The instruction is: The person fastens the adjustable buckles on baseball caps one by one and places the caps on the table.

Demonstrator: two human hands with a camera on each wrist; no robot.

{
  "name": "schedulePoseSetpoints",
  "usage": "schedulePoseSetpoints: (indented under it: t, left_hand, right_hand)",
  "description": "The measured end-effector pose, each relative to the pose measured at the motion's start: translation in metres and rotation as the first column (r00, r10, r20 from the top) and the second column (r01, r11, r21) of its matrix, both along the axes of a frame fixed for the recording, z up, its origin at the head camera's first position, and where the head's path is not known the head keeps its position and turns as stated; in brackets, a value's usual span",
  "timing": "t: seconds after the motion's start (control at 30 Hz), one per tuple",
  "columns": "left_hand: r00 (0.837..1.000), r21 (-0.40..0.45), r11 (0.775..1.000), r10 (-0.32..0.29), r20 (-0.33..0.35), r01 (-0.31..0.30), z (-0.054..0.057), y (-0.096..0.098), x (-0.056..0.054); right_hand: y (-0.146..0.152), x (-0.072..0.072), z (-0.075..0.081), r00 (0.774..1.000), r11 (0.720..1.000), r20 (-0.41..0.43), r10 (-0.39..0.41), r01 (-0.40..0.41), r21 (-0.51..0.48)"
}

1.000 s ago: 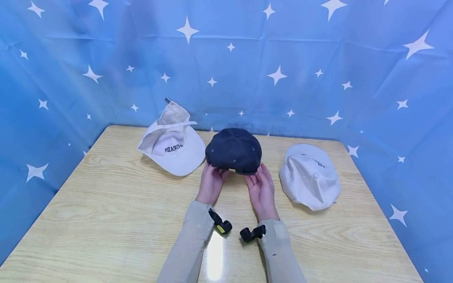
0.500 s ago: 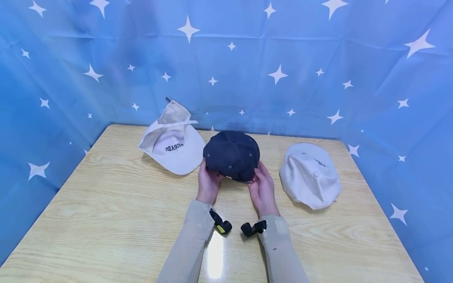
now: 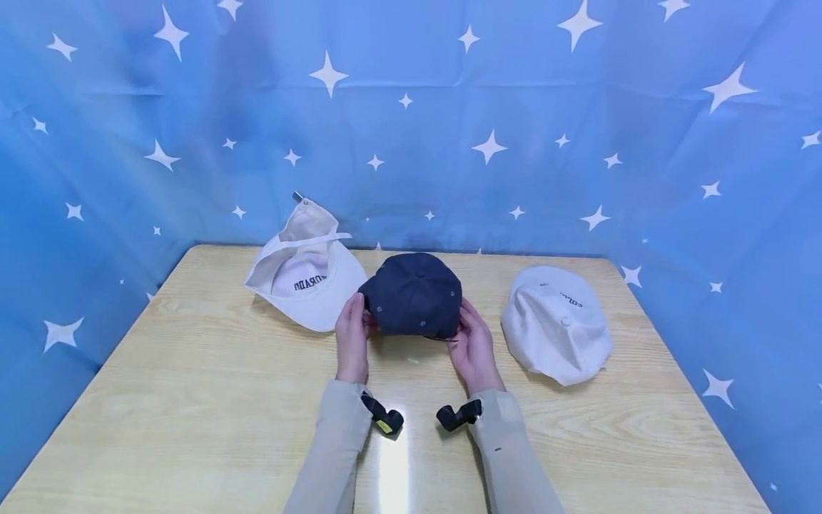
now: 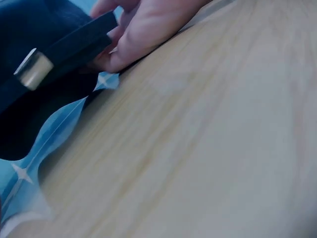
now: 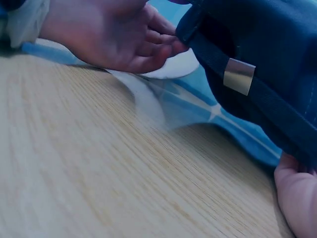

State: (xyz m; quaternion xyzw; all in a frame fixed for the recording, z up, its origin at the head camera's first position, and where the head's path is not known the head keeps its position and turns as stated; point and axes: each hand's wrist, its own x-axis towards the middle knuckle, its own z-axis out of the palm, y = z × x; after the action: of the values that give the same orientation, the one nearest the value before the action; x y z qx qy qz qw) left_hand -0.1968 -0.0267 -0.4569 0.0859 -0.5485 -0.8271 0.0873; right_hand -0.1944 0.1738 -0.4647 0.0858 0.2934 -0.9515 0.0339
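Note:
A navy baseball cap (image 3: 414,294) is held between both hands near the middle of the table, crown up, in the head view. My left hand (image 3: 352,341) grips its left side, and my right hand (image 3: 475,350) grips the right side by the lower edge. The wrist views show the cap's back strap with a metal buckle (image 5: 239,76), raised off the tabletop. Left fingertips meet the strap end in the right wrist view; part of the right hand (image 5: 298,196) shows under the cap there. The cap's brim is hidden from the head view.
An upturned white cap (image 3: 340,289) with dark lettering lies just left of the navy cap. Another white cap (image 3: 557,328), its crown creased, lies to the right. The wooden table (image 3: 193,400) ends at a blue star-patterned curtain (image 3: 411,185).
The navy cap has come slightly closer and turned, its brow line shifting left. My left hand has moved left and up along its side. The camera view has tilted slightly.

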Motion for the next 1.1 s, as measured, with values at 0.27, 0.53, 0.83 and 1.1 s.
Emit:
schedulePoseSetpoints:
  t: [0.27,0.53,0.83,1.1]
  left_hand:
    - [0.996,-0.331,0.941,-0.049,0.072,0.07,-0.002,-0.018,0.007]
    - [0.98,-0.573,0.804,-0.057,0.193,0.16,0.0,-0.044,0.013]
    - [0.969,-0.631,0.775,0.176,0.175,-0.027,0.004,-0.074,0.023]
    - [0.803,-0.457,0.727,0.595,0.046,-0.512,0.006,-0.095,0.017]
  right_hand:
    - [-0.001,-0.006,0.001,1.0,0.999,0.004,0.024,-0.024,0.022]
    - [-0.003,-0.01,-0.003,0.996,0.995,-0.004,0.085,-0.084,0.045]
    - [-0.009,-0.013,-0.004,0.99,0.978,-0.007,0.142,-0.139,0.158]
    - [-0.021,-0.02,0.003,0.989,0.952,-0.028,0.147,-0.134,0.275]
